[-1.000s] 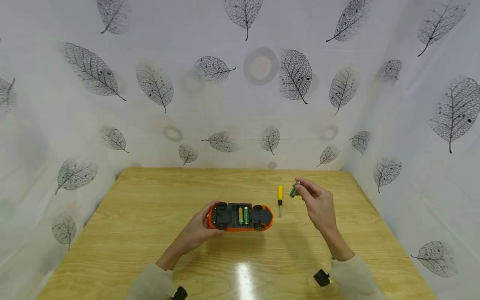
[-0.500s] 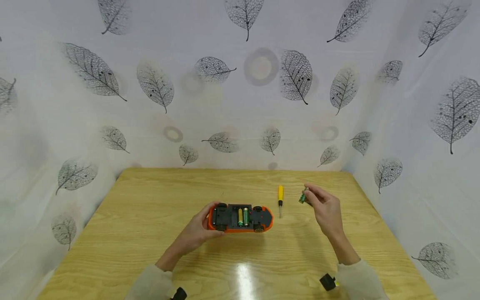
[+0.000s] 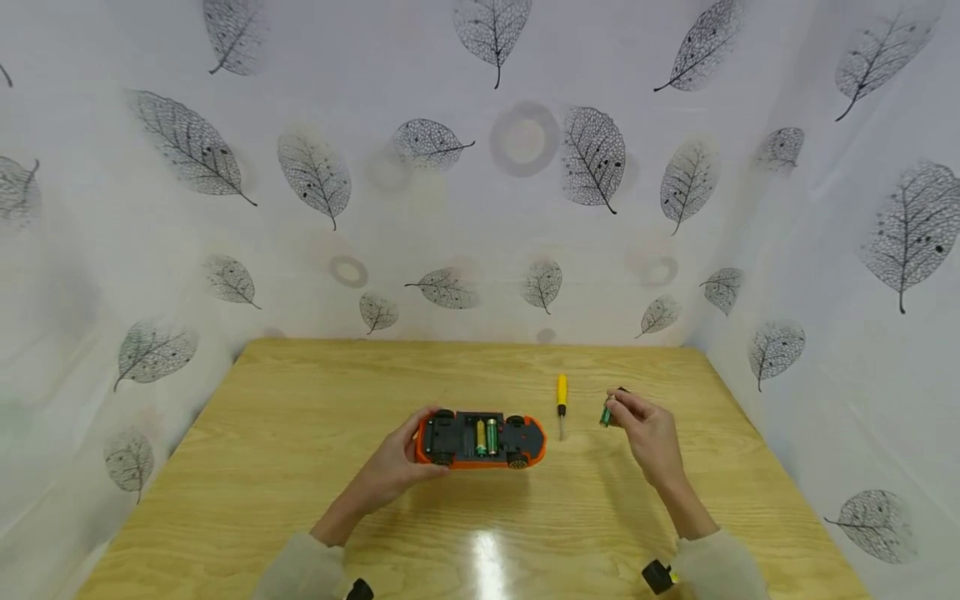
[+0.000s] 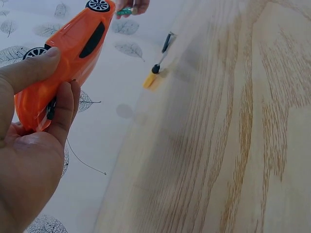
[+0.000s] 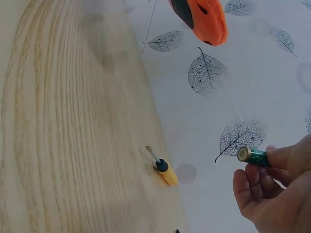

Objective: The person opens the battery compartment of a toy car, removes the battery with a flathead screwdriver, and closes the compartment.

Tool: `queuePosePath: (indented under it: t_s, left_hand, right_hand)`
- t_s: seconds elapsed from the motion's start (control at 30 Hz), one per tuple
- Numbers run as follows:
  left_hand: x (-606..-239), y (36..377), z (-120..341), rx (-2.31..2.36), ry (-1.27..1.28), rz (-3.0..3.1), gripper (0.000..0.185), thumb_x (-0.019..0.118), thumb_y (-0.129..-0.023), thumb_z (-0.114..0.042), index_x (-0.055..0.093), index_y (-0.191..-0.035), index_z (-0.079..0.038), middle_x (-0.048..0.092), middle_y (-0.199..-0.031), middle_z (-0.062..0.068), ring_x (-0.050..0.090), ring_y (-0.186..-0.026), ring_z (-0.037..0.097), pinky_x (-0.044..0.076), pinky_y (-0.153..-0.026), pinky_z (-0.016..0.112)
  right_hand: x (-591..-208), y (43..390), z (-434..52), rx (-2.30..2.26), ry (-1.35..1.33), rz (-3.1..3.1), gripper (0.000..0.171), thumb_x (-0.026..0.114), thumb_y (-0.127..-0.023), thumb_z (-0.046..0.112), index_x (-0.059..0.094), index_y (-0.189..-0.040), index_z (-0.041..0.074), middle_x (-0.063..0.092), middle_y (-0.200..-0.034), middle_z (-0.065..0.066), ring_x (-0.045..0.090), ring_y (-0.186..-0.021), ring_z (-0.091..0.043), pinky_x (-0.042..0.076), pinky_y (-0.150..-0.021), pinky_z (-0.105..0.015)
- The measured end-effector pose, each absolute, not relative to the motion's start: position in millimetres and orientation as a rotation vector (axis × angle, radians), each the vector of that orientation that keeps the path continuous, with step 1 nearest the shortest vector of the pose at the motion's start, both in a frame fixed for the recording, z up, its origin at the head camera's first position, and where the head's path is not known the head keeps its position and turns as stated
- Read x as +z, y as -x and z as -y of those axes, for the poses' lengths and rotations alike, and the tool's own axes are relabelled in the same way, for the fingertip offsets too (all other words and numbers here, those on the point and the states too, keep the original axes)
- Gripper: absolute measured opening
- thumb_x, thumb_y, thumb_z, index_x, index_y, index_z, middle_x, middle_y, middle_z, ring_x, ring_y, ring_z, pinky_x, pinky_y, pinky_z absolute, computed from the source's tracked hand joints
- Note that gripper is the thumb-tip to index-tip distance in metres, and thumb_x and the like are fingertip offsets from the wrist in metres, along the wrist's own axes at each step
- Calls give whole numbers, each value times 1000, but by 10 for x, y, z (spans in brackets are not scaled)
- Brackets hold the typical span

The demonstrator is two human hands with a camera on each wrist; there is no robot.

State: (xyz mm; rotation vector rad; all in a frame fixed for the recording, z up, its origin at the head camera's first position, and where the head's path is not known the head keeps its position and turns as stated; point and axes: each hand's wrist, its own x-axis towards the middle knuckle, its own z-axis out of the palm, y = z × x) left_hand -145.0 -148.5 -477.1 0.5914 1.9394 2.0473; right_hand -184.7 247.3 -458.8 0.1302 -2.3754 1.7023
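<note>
An orange toy car (image 3: pixel 442 437) is turned underside up in the head view, and my left hand (image 3: pixel 393 458) grips its left end, thumb along the near side. Two batteries (image 3: pixel 486 437) lie side by side in the open compartment of its dark underside. Off to the right, above the table, my right hand (image 3: pixel 652 429) pinches a green battery (image 5: pixel 256 156) between thumb and fingers. The right wrist view shows that battery's metal end. Between the car and my right hand lies a yellow-handled screwdriver (image 3: pixel 562 400), its shaft towards me.
The wooden table (image 3: pixel 315 383) runs under both hands. White cloth (image 3: pixel 465 208) printed with dark leaves hangs behind it and at both sides. A small dark object (image 4: pixel 167 42) shows beyond the screwdriver in the left wrist view; its kind is unclear.
My right hand has moved right with the battery, away from the car and screwdriver, then slightly lower in view. The left hand keeps holding the car in place.
</note>
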Motion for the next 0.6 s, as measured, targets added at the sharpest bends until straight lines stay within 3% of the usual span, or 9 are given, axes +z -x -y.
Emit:
queuePosePath:
  t_s: [0.33, 0.6]
  left_hand:
    - [-4772, 1443, 1483, 2048, -588, -1935, 88, 74, -89, 11, 24, -160, 0, 30, -156, 34, 57, -128, 39, 58, -93, 35]
    - [-4763, 1430, 1475, 2040, -583, -1943, 88, 75, -89, 9, 24, -160, -1, 30, -156, 34, 59, -127, 36, 58, -93, 35]
  right_hand:
    - [-4758, 1849, -2459, 1687, -77, 2471, 40, 65, -104, 14, 62, -134, -12, 66, -127, -27, 70, -87, -9, 61, -81, -28]
    - [-4881, 1877, -2480, 1699, -58, 2488, 36, 64, -104, 11, 63, -133, -11, 66, -127, -29, 68, -84, -10, 61, -80, -31]
